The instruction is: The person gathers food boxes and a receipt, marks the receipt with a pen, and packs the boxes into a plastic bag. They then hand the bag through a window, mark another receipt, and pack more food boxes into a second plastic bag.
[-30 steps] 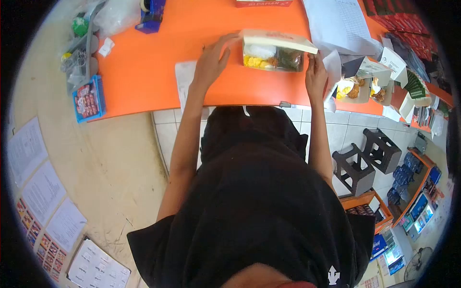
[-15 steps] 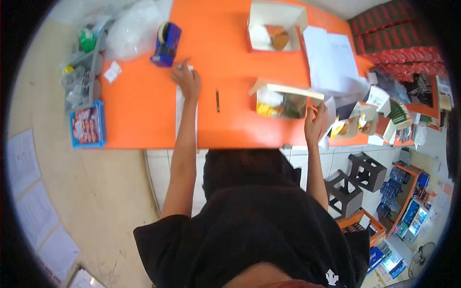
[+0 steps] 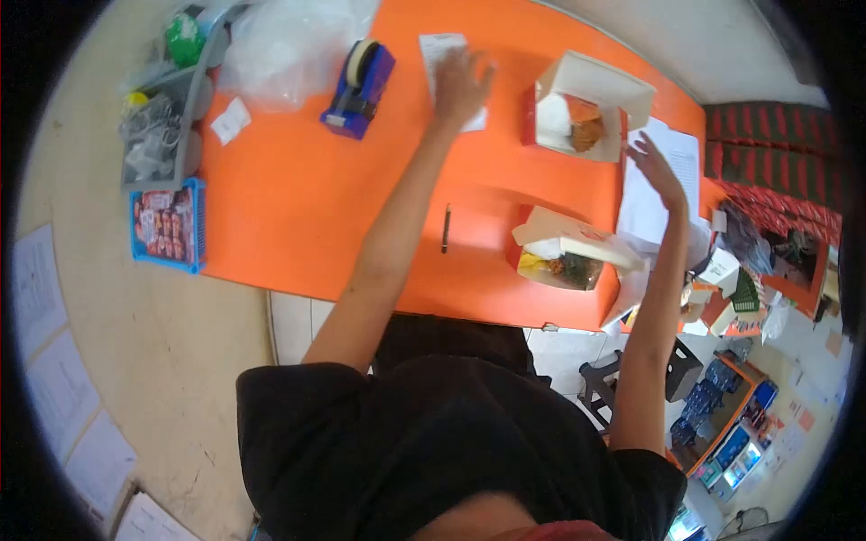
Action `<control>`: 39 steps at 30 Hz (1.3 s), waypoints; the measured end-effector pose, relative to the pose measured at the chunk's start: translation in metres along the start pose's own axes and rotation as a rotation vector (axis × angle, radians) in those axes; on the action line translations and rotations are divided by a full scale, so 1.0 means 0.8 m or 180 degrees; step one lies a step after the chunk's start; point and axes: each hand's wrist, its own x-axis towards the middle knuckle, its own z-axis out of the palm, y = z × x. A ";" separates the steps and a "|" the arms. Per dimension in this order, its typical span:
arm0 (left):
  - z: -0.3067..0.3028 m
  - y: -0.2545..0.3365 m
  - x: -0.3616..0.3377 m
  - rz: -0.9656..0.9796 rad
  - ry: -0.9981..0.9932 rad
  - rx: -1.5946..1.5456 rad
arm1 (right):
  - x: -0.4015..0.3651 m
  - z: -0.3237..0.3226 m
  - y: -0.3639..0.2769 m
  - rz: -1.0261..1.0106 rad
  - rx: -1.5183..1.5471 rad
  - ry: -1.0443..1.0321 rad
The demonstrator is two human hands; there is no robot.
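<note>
My left hand [image 3: 462, 90] is over a white printed paper slip [image 3: 442, 50] on the orange table, fingers spread and open. My right hand [image 3: 658, 171] reaches up beside the far food box [image 3: 575, 149], its fingers apart and nothing in them. That box stands with its lid up, a brown fried piece and something white inside. Closer to me, a second food box [image 3: 556, 279] has its lid partly lowered over yellow, brown and green food. Between the left forearm and this box lies a dark pen [image 3: 446, 229].
A blue tape dispenser [image 3: 359, 88] stands left of the slip, near clear plastic bags [image 3: 280, 59]. Grey bins [image 3: 161, 144] and a blue basket of packets [image 3: 168, 227] line the left edge. White papers [image 3: 663, 180] lie at right, with stacked red-and-dark boxes [image 3: 767, 144] beyond.
My left hand has moved forward and right, with the slip now farther up the table. My right hand has left the near box and risen beside the far one. The view has shifted.
</note>
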 end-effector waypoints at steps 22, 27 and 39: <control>0.017 0.091 -0.009 -0.0607 -0.0886 -0.1216 | -0.015 0.061 0.037 -0.0745 0.0389 0.1657; -0.023 0.096 -0.056 0.0572 -0.0636 -0.0419 | -0.030 0.084 0.074 -0.0659 0.0421 0.1653; -0.016 0.121 -0.136 -0.0749 -0.1121 -0.1311 | -0.063 0.096 0.039 -0.1679 0.0108 0.1435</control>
